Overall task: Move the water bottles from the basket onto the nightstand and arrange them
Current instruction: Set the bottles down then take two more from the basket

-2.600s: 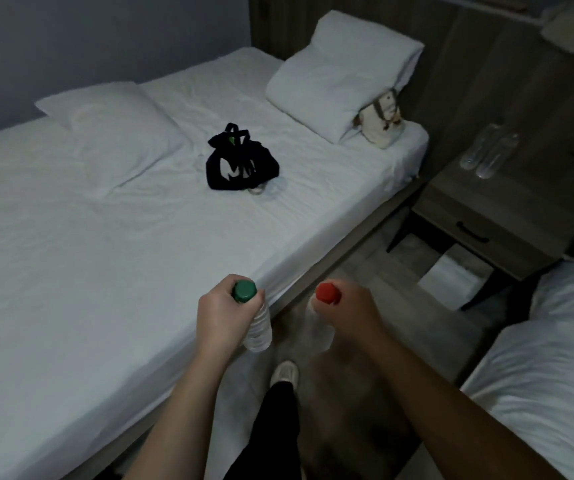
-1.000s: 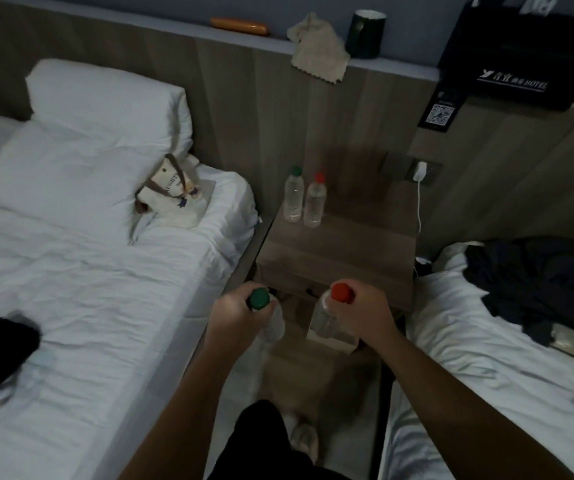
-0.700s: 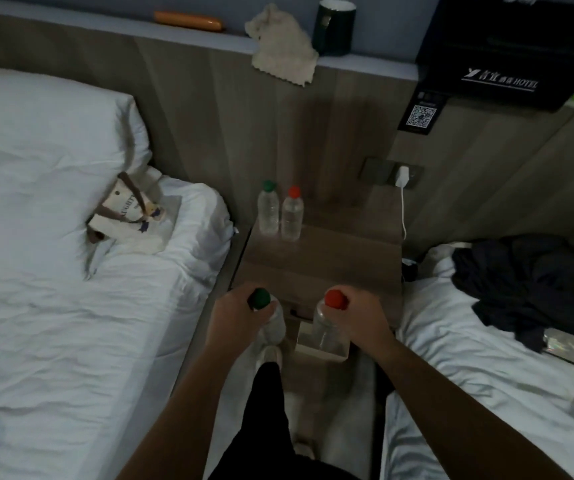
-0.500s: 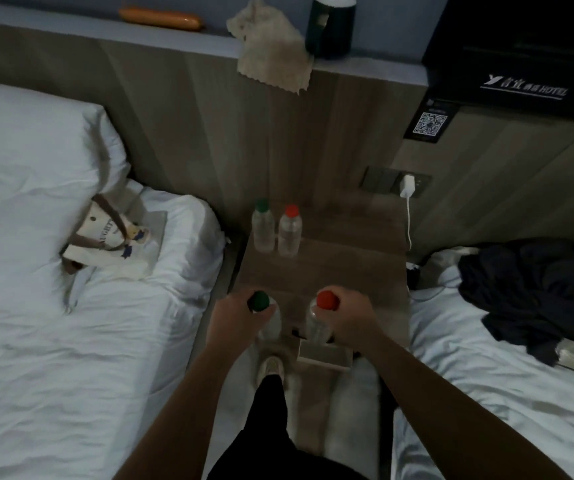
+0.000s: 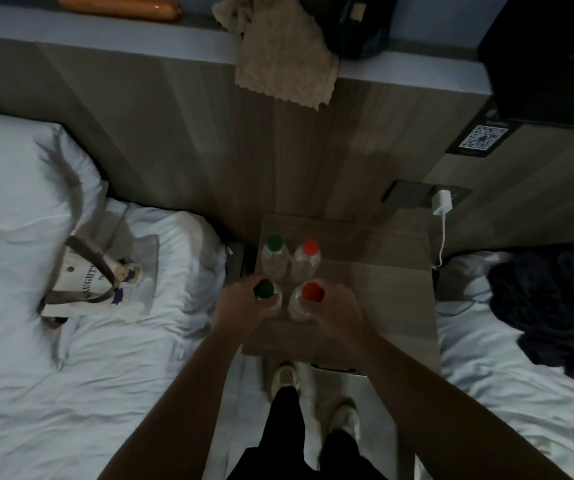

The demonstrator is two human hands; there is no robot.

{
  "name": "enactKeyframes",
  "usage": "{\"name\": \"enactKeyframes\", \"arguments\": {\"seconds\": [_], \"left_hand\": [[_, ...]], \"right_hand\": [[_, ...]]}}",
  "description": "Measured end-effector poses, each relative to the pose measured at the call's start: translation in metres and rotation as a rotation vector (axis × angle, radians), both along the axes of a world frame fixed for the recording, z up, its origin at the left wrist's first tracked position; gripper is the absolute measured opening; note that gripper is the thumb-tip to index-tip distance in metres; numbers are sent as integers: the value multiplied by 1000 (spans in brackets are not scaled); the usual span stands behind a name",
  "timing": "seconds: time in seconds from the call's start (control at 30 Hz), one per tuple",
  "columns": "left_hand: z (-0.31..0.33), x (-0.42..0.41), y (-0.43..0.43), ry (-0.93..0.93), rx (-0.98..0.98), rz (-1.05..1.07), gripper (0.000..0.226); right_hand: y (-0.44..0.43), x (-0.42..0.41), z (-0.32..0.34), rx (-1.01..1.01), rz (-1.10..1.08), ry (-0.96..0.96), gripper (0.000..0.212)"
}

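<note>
Two clear water bottles stand side by side at the back left of the wooden nightstand [image 5: 375,282]: a green-capped bottle [image 5: 273,258] and a red-capped bottle [image 5: 308,259]. My left hand [image 5: 240,306] grips another green-capped bottle [image 5: 267,294] just in front of the first one. My right hand [image 5: 335,308] grips another red-capped bottle [image 5: 308,299] in front of the second. Both held bottles are upright over the nightstand top; whether they touch it I cannot tell. The basket is out of view.
A white bed with a small tote bag [image 5: 95,275] lies to the left. Another bed with dark clothes [image 5: 548,306] is on the right. A charger [image 5: 442,202] hangs in the wall socket. A cloth [image 5: 282,53] drapes over the headboard shelf.
I have walked from the bed to the nightstand. Both hands carried their bottles forward and now hold them over its top, right in front of the two standing bottles.
</note>
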State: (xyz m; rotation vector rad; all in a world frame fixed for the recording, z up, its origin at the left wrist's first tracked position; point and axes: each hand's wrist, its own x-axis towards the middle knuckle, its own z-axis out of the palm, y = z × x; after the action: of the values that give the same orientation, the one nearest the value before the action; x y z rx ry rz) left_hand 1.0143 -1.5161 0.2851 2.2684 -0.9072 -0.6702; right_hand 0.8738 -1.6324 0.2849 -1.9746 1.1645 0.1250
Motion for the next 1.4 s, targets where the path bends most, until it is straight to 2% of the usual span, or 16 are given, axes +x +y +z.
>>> {"name": "enactKeyframes", "arguments": {"seconds": [0.3, 0.43, 0.57, 0.77, 1.03, 1.07, 1.13, 1.23, 1.4], "left_hand": [[-19, 25, -28, 13, 34, -50, 36], [-31, 25, -29, 16, 70, -97, 33], [-37, 22, -29, 29, 75, -74, 30], [-44, 18, -35, 101, 92, -71, 34], [-41, -10, 15, 176, 160, 217, 39], [-41, -20, 28, 179, 174, 256, 43], [-39, -45, 54, 186, 191, 315, 47], [-39, -89, 90, 200, 177, 409, 43], [-30, -174, 134, 226, 157, 586, 37]], "right_hand": [[-17, 23, -19, 21, -1, 4, 20], [-22, 26, -24, 29, -25, -18, 25], [-23, 27, -28, 29, 16, -34, 15], [-22, 21, -32, 56, 40, -93, 17], [-10, 2, -32, 124, 13, -129, 43], [-7, -5, -36, 162, 17, -110, 51], [-2, -17, -38, 240, 88, 45, 62], [6, -37, -35, 314, 212, 166, 54], [22, -71, -27, 317, 486, 182, 41]]}}
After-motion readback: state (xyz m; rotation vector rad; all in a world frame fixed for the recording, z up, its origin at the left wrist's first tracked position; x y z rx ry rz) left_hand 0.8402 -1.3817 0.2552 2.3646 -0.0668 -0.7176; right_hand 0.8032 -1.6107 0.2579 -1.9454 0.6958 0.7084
